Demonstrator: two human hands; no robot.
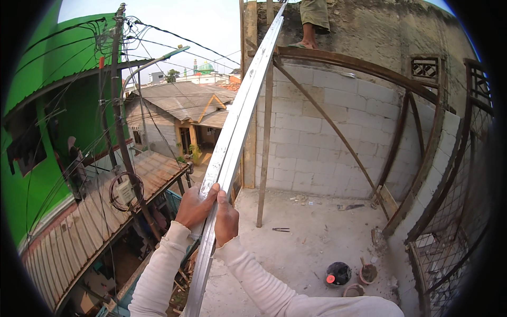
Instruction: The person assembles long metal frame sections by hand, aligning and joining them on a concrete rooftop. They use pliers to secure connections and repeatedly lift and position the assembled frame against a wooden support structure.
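Note:
A long silvery metal channel (240, 113) slants from the lower middle up to the top of a block wall. My left hand (194, 205) grips its left edge, and my right hand (226, 221) grips its right edge just below. Both arms wear white long sleeves. At the top, another person's sandalled foot and leg (310, 31) stand on the rough wall beside the channel's upper end.
A grey block wall (327, 132) with rusty curved steel bars (417, 137) encloses a concrete floor (301, 238) below. A thin wooden pole (264, 148) stands upright. Small buckets (338, 273) sit lower right. A utility pole with cables (119, 105), corrugated roofs and a green building lie left.

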